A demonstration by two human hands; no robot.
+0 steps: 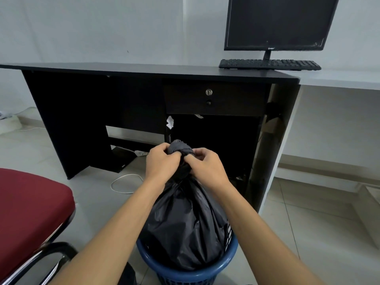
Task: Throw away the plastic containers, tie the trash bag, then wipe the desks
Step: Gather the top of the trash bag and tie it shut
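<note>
Trash bag [185,227] is seated in the blue basket [205,272] on the floor, in front of the black desk [144,68]. Bag neck is gathered and twisted into a knot [179,148] above the basket rim. Left hand [162,161] is clenched on the neck from the left; right hand [205,164] is pinched on the knot from the right, thumbs nearly touching. Tying judged nearly done, knot not yet confirmed tight. Plastic containers not seen; presumably inside the bag, cannot be told. Desk wiping judged still left; no cloth is seen.

Black desk top is bare up to its right end, where the keyboard [269,64] and monitor [277,23] are set by the far right corner, across onto the adjoining white desk [339,79]. Red chair [30,212] is close on the left of the basket; open floor is left on the right. White cable [123,184] is looped on the floor near the desk leg, a snag risk.
</note>
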